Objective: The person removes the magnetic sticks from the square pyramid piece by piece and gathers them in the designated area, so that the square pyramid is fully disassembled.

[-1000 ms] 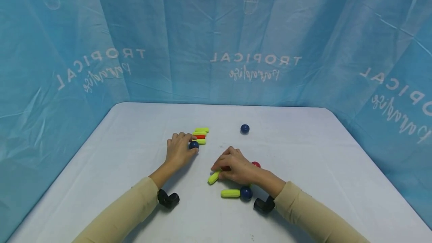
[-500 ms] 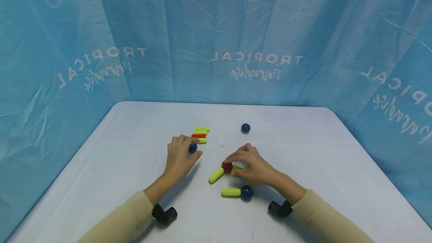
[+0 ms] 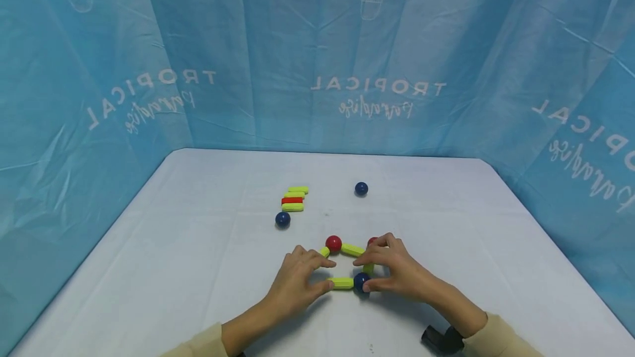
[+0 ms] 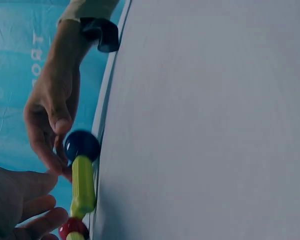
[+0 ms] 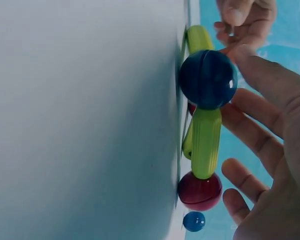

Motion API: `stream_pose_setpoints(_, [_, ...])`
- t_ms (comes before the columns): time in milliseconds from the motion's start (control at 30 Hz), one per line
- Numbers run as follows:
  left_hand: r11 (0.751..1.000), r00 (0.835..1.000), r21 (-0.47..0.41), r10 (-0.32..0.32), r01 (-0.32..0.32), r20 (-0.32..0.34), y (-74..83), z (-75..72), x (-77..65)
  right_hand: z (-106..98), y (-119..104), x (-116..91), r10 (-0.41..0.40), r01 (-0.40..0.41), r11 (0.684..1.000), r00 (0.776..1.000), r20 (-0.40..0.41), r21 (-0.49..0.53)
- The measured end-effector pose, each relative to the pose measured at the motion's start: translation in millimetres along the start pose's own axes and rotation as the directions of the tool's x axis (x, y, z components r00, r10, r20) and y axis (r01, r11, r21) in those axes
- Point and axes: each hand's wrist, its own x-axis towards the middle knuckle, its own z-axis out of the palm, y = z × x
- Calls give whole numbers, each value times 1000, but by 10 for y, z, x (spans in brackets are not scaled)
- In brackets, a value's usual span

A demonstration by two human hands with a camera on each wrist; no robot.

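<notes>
- Left hand (image 3: 300, 280): fingers spread and slack, grasping nothing. Its thumb tip overlapped the outer end of a lime-green rod (image 3: 342, 284) in the head view; contact could not be confirmed.
- Right hand (image 3: 399, 269): thumb at the side of the near blue ball (image 3: 361, 282), index fingertip just beyond it. Could not tell whether it pinched the ball.
- The near blue ball sat at the right-hand end of that rod, touching it.
- A short lime-green rod (image 3: 368, 269) ran from the near blue ball to a half-hidden red ball (image 3: 373, 241); the right wrist view showed ball, rod and ball in contact, in line.
- A slanted lime-green rod (image 3: 353, 250) lay between the half-hidden red ball and a fully visible red ball (image 3: 334, 244).
- A partly covered lime-green rod (image 3: 324, 252) extended from the fully visible red ball behind the left hand's fingers.
- Farther back on the white worktop (image 3: 223, 191), four rods lay side by side: three lime-green rods (image 3: 292, 207) and a red rod (image 3: 292, 200), second from the near end.
- A second blue ball (image 3: 283, 220) sat just in front of this row; a third blue ball (image 3: 361, 188) stood well apart, to its right.
- Background: blue curtain (image 3: 278, 43) with mirrored white lettering.
</notes>
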Motion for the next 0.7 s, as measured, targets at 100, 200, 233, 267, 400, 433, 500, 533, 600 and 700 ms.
stream_pose_setpoints(100, [1000,1000,18,14,-15,22,40,50,-8,20,-6,-28,-22,22,999,1000,-1,-24])
stream_pose_setpoints(200, [999,999,49,19,-20,32,58,87,-1,33,-4,-38,-39,39,998,999,2,-40])
stream_pose_setpoints(233, [998,999,60,17,-19,36,64,96,2,37,-1,-41,-44,44,998,999,4,-44])
stream_pose_setpoints(267, [997,999,72,17,-20,38,66,106,5,41,4,-45,-49,50,998,999,5,-49])
stream_pose_setpoints(400, [993,999,118,15,-20,43,72,135,13,59,21,-54,-88,87,994,996,-5,-59])
stream_pose_setpoints(433, [992,999,128,14,-19,43,74,137,14,64,25,-55,-101,100,993,995,-10,-60])
stream_pose_setpoints(500, [990,999,142,10,-17,48,74,143,19,76,31,-54,-127,125,990,992,-20,-65])
stream_pose_setpoints(533, [989,999,147,9,-16,51,74,144,21,83,30,-54,-137,136,989,990,-22,-65])
stream_pose_setpoints(600, [987,998,158,2,-12,63,76,142,22,101,27,-57,-157,154,985,987,-29,-78])
stream_pose_setpoints(700, [986,998,168,4,-16,70,69,144,14,131,10,-68,-184,178,979,982,-44,-103])
